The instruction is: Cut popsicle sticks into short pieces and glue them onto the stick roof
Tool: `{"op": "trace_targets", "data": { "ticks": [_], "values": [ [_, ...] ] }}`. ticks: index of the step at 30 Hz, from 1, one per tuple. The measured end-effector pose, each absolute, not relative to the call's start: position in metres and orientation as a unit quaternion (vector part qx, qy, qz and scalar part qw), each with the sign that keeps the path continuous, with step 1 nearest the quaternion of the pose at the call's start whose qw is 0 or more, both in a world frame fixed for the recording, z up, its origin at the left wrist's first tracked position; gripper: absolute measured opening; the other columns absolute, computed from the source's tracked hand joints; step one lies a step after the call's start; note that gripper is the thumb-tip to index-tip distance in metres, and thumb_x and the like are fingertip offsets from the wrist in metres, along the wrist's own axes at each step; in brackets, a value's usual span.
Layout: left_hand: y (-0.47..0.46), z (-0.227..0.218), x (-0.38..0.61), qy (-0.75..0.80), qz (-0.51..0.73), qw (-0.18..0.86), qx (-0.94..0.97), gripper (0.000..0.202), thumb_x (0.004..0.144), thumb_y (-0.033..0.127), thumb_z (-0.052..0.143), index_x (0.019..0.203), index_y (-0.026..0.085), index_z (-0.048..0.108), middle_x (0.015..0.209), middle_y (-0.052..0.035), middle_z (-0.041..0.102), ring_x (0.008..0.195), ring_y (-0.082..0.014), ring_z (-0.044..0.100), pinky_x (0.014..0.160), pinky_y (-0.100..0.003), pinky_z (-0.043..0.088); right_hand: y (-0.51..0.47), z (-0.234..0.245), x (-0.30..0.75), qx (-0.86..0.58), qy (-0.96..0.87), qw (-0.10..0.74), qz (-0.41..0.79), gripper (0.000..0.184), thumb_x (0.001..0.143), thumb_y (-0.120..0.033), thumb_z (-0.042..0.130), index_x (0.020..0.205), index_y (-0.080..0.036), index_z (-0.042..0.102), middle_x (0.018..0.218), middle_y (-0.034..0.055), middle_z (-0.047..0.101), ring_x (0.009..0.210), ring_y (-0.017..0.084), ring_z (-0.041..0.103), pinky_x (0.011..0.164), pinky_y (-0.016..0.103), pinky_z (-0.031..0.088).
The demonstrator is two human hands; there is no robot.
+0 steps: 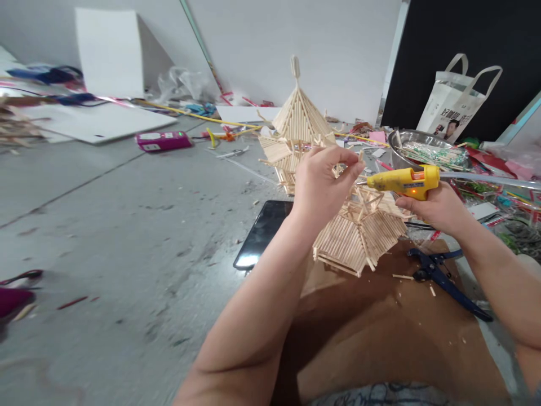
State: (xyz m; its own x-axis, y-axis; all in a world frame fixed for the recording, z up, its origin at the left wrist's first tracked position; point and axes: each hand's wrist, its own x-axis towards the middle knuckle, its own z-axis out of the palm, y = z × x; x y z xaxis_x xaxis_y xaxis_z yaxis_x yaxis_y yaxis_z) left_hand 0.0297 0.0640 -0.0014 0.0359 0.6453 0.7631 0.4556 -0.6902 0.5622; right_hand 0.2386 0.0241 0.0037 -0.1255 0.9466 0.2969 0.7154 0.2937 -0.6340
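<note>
While the left hand point(322, 179) pinches a stick point(361, 156), the right point(443, 207) grips a glue gun point(401, 180).

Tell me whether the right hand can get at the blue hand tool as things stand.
Probably not just now: the right hand is gripping the yellow glue gun. Otherwise the way looks free, since the blue hand tool lies nearby, partly on the cardboard, with nothing seen on top.

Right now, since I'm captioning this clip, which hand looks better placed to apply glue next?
Probably the right hand: it holds the yellow glue gun, whose nozzle points toward the left hand. The left seems occupied, pinching a small wooden piece near the stick roof.
</note>
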Motion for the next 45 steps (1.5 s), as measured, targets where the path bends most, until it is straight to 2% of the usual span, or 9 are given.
{"op": "trace_targets", "data": {
  "ticks": [6, 13, 22, 26, 31, 38, 45],
  "values": [
    [0.064, -0.001, 0.030, 0.387, 0.577, 0.078, 0.715, 0.006, 0.073, 0.021, 0.060, 0.073, 0.021, 0.066, 0.073, 0.0000, 0.067, 0.077, -0.0148, 0.060, 0.078, -0.031, 0.048, 0.022, 0.008, 0.237, -0.580, -0.718, 0.338, 0.184, 0.036, 0.067, -0.048, 0.066, 0.090, -0.019, 0.068, 0.083, 0.0042, 0.069, 0.086, 0.025, 0.062, 0.074, 0.039, 0.050],
    [0.063, -0.001, 0.030, 0.389, 0.572, 0.081, 0.717, 0.007, 0.073, 0.020, 0.060, 0.073, 0.023, 0.066, 0.072, 0.0000, 0.067, 0.078, -0.0156, 0.060, 0.077, -0.032, 0.048, 0.027, 0.008, 0.234, -0.569, -0.731, 0.331, 0.182, 0.039, 0.068, -0.051, 0.064, 0.092, -0.021, 0.069, 0.087, 0.0044, 0.069, 0.086, 0.025, 0.063, 0.077, 0.040, 0.050],
    [0.063, -0.001, 0.031, 0.391, 0.568, 0.092, 0.719, 0.005, 0.073, 0.022, 0.060, 0.072, 0.023, 0.065, 0.073, -0.0001, 0.067, 0.079, -0.0162, 0.060, 0.079, -0.033, 0.048, 0.013, 0.008, 0.251, -0.608, -0.698, 0.337, 0.173, 0.041, 0.066, -0.054, 0.064, 0.089, -0.020, 0.068, 0.072, 0.0037, 0.066, 0.075, 0.024, 0.063, 0.060, 0.035, 0.050],
    [0.064, -0.001, 0.031, 0.394, 0.562, 0.088, 0.722, 0.005, 0.074, 0.023, 0.061, 0.070, 0.023, 0.064, 0.073, -0.0002, 0.067, 0.079, -0.0165, 0.060, 0.080, -0.034, 0.047, 0.006, 0.012, 0.258, -0.628, -0.690, 0.320, 0.167, 0.042, 0.068, -0.059, 0.059, 0.080, -0.020, 0.066, 0.062, 0.0028, 0.060, 0.066, 0.022, 0.060, 0.055, 0.033, 0.046],
    [0.065, -0.002, 0.031, 0.390, 0.563, 0.079, 0.724, 0.004, 0.074, 0.023, 0.061, 0.071, 0.022, 0.064, 0.074, -0.0002, 0.068, 0.078, -0.0161, 0.060, 0.081, -0.035, 0.047, -0.003, 0.015, 0.262, -0.660, -0.678, 0.285, 0.152, 0.052, 0.067, -0.071, 0.047, 0.060, -0.021, 0.058, 0.046, -0.0007, 0.047, 0.047, 0.015, 0.048, 0.046, 0.030, 0.039],
    [0.065, -0.003, 0.031, 0.393, 0.559, 0.071, 0.727, 0.005, 0.074, 0.022, 0.059, 0.070, 0.023, 0.063, 0.073, 0.0004, 0.067, 0.078, -0.0160, 0.059, 0.080, -0.035, 0.047, -0.005, 0.015, 0.265, -0.654, -0.685, 0.292, 0.134, 0.050, 0.069, -0.068, 0.051, 0.072, -0.020, 0.065, 0.054, 0.0017, 0.057, 0.058, 0.020, 0.057, 0.052, 0.031, 0.043],
    [0.065, -0.003, 0.031, 0.389, 0.559, 0.074, 0.729, 0.005, 0.074, 0.023, 0.059, 0.070, 0.022, 0.062, 0.073, 0.0006, 0.067, 0.078, -0.0160, 0.059, 0.081, -0.035, 0.046, -0.006, 0.012, 0.268, -0.650, -0.690, 0.293, 0.127, 0.048, 0.071, -0.064, 0.053, 0.080, -0.019, 0.067, 0.058, 0.0031, 0.060, 0.060, 0.020, 0.059, 0.050, 0.031, 0.044]
  ]
}}
